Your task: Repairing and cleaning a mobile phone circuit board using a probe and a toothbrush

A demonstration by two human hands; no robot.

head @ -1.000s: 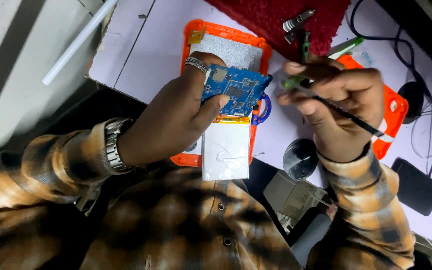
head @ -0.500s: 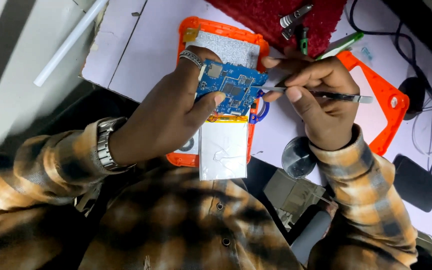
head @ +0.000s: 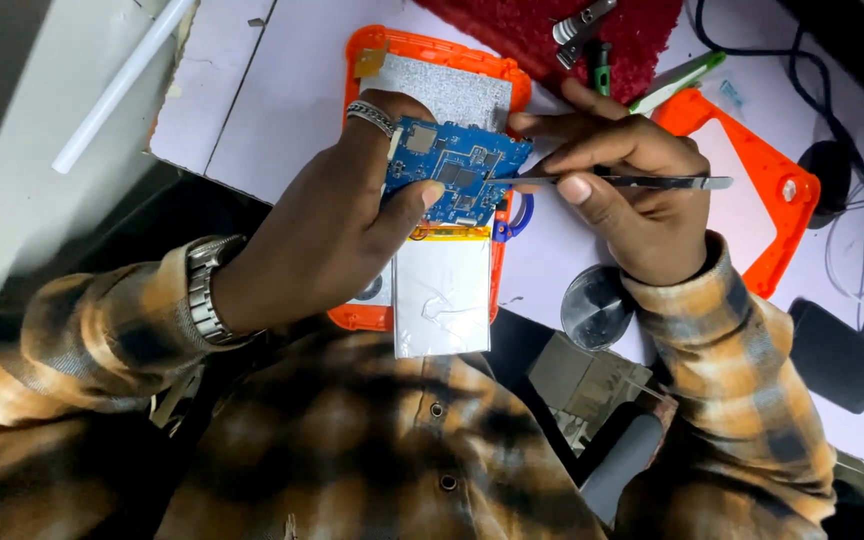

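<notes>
My left hand (head: 337,235) grips a blue circuit board (head: 457,175) between thumb and fingers, lifted over an orange tablet case (head: 382,45). A silver flat battery pack (head: 442,295) hangs below the board, still joined to it. My right hand (head: 642,195) pinches metal tweezers (head: 652,182) whose tip touches the board's right edge. A ring sits on a finger of my left hand and a metal watch (head: 207,290) on its wrist.
An orange frame (head: 787,200) lies at the right on the white worktop (head: 262,90). A red mat (head: 542,20) at the top holds small metal tools (head: 577,25). A round dark disc (head: 592,305), black cables (head: 852,150), a black box (head: 837,355) and a white tube (head: 117,85) lie around.
My right hand swung the tweezers from pointing down and right to level, and brought the tip onto the board's right edge. The left hand kept holding the board.
</notes>
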